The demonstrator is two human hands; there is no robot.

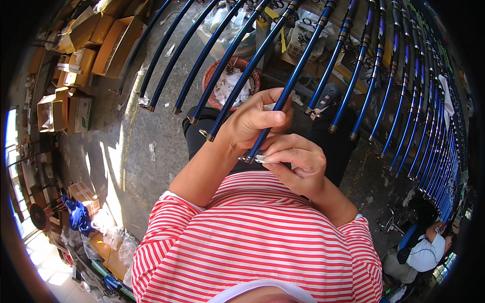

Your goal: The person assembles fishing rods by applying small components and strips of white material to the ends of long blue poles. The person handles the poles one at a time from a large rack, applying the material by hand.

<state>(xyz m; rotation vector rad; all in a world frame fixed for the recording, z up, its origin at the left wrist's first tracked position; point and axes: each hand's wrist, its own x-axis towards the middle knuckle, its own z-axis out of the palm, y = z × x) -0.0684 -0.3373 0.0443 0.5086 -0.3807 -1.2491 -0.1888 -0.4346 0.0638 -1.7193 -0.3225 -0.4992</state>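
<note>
My left hand (252, 118) has the blue rod (299, 71) now, fingers closed around it, thumb lying across its near side just above the lower end. And look at the line of it: the long axis runs on a slant, from the far upper right down to the lower left, so the lower end points back at me, a touch to my left, right in front of my waist. The far end runs up to a dark section at the top edge.

Down at that lower end, in comes my right hand (299, 159), fingers pinched narrow on a small pale piece (260, 158), right at the tip, just beside the little metal ring (246, 159). I cannot tell whether the piece touches the rod.

On either side, the neighbours: a blue rod to the left (240, 94) slants much the same way, its end stopping short of my left forearm, and another to the right (331, 66) leans likewise, with a dense rank of them curving away on the far right. Beyond my left hand sits a red basket (207, 82) of white scraps, on the grey floor (146, 166).
</note>
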